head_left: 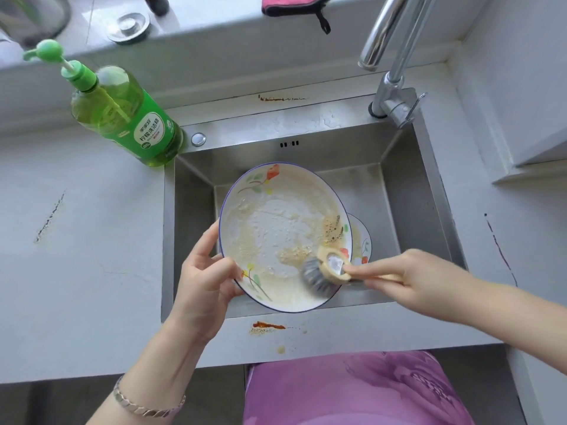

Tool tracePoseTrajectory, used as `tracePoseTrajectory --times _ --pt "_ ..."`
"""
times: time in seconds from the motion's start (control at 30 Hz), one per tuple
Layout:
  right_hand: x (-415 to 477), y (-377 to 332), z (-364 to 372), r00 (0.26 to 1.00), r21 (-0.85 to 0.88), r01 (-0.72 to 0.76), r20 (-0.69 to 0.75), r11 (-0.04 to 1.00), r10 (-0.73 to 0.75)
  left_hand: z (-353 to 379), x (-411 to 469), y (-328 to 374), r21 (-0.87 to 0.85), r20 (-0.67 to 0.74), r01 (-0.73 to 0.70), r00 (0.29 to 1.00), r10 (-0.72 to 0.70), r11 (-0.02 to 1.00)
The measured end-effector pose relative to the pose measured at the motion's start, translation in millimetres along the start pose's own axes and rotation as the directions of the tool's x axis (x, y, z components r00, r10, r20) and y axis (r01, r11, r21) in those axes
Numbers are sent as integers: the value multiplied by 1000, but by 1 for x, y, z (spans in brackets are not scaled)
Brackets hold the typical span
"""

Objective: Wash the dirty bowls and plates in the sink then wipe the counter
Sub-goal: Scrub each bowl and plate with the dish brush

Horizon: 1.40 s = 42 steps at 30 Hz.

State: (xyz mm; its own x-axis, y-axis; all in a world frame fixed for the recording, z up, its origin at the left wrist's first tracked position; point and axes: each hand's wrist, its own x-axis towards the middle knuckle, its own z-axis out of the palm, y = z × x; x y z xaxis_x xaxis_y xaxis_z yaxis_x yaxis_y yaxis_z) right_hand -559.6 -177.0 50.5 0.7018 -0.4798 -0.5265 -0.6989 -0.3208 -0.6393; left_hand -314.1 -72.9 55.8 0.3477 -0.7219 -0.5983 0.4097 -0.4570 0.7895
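My left hand (206,280) grips the lower left rim of a white floral plate (276,222) with a blue edge, tilted above the steel sink (408,185). Yellowish foam and brown residue cover the plate's face. My right hand (408,277) holds the wooden handle of a dish brush (325,271), whose steel-wool head presses on the plate's lower right part. A second floral dish (363,240) peeks out from behind the plate, lower in the sink.
A green dish soap pump bottle (122,115) stands at the sink's left back corner. The faucet (392,56) rises at the back right. A pink cloth (291,6) lies on the back ledge beside a metal drain plug (130,27). Orange-brown stains (268,326) mark the front counter.
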Motion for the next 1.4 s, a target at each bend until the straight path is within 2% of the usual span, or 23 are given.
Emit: tracePoseTrajectory --times 0.13,0.23,0.3,0.33,0.37,0.4,0.43,0.5,0.57,0.67,0.73,0.8,0.9,0.97,1.03,1.07,1.1,1.13,1.2,1.23,1.3,1.37,1.4 --pt "22 25 -17 977 -279 -113 -206 954 55 6 -4 -8 33 17 63 998 -64 997" --pt "37 30 -17 959 -537 -167 -283 827 9 15 -4 -15 -7 16 140 990 -140 990" --pt "40 32 -8 946 -557 -228 -322 799 45 19 -4 -18 -50 -12 176 984 -177 983" --pt "39 34 -3 925 -470 -279 -366 837 103 21 -4 -19 -74 -32 183 982 -186 980" --pt "37 37 3 889 -286 -326 -418 901 189 22 -5 -20 -96 -56 184 980 -190 978" --pt "36 39 9 844 -19 -338 -450 941 294 24 -5 -21 -111 -82 181 978 -190 977" --pt "35 39 16 801 262 -315 -442 912 404 25 -4 -22 -120 -107 174 977 -187 977" --pt "34 35 32 757 639 -285 -307 714 577 30 -4 -23 -136 -145 158 973 -177 978" --pt "33 28 45 772 846 -256 -113 468 625 37 -3 -24 -166 -144 152 974 -176 974" --pt "33 21 43 816 968 -182 53 170 575 47 -1 -27 -192 -98 149 980 -170 970" --pt "34 21 36 838 990 -135 100 27 537 52 0 -30 -189 -53 150 985 -162 971" --pt "33 21 31 845 991 -116 136 -72 518 54 2 -32 -187 -4 169 985 -173 968" --pt "32 23 28 837 992 -104 129 -76 532 53 9 -35 -141 66 186 982 -178 972" --pt "32 24 24 822 993 -99 118 -64 557 47 12 -40 -24 88 116 990 -114 993" --pt "32 25 18 812 993 -107 119 -54 571 36 12 -45 223 141 -85 988 54 971" --pt "31 25 13 810 992 -120 126 -48 573 29 13 -47 391 211 -221 966 146 894" --pt "30 25 8 809 990 -137 137 -43 572 22 15 -48 550 301 -357 928 219 755" --pt "30 24 3 808 987 -158 151 -37 570 14 19 -51 667 395 -496 868 301 557" --pt "29 22 -8 804 978 -206 182 -21 566 0 34 -56 721 535 -681 666 520 130" --pt "29 22 -14 804 973 -233 196 -6 561 -2 40 -53 712 570 -701 546 614 -38" --pt "29 20 -24 810 956 -291 227 35 541 2 49 -38 661 613 -707 315 724 -252" --pt "30 20 -34 819 930 -359 271 83 506 11 50 -17 510 673 -778 95 734 -367" --pt "31 20 -38 820 913 -395 301 100 487 16 47 -6 418 706 -814 13 708 -403"
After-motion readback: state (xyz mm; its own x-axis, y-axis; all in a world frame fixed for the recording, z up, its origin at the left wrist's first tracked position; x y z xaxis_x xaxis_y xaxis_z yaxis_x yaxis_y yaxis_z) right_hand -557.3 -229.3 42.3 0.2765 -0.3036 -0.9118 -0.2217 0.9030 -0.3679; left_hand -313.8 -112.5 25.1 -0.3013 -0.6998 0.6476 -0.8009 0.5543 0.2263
